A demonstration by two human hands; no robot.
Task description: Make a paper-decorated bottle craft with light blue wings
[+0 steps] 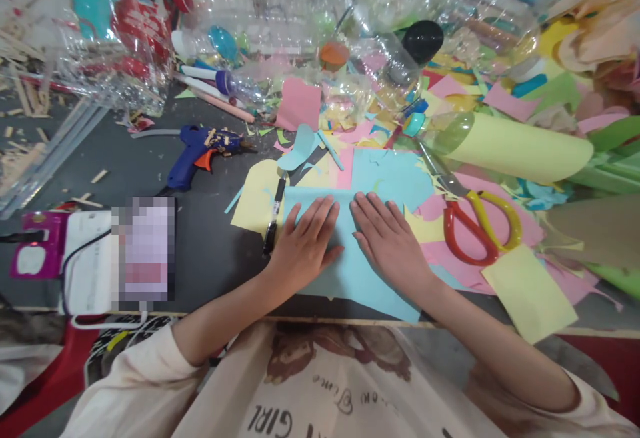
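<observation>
At the left, a phone [147, 278] is laid near the edge of the surface [210, 231], its cable plugged in at the near end, probably so that it can be charged within reach. Farther in, a blue glue gun [190, 158] is rested on its side, presumably so that the working spot is not crowded. A black pen [275, 215] is placed just beside the left hand [303, 245], which is opened flat, palm down, on the blue paper [345, 258]. This sheet is centred before the person, and its other half is pressed by the right hand [393, 241], likewise opened with fingers extended, so that it is apparently held flat from both sides. At the right, scissors [473, 237] are laid with handles turned nearward, conveniently for grasping, beside a yellow sheet [531, 295].
</observation>
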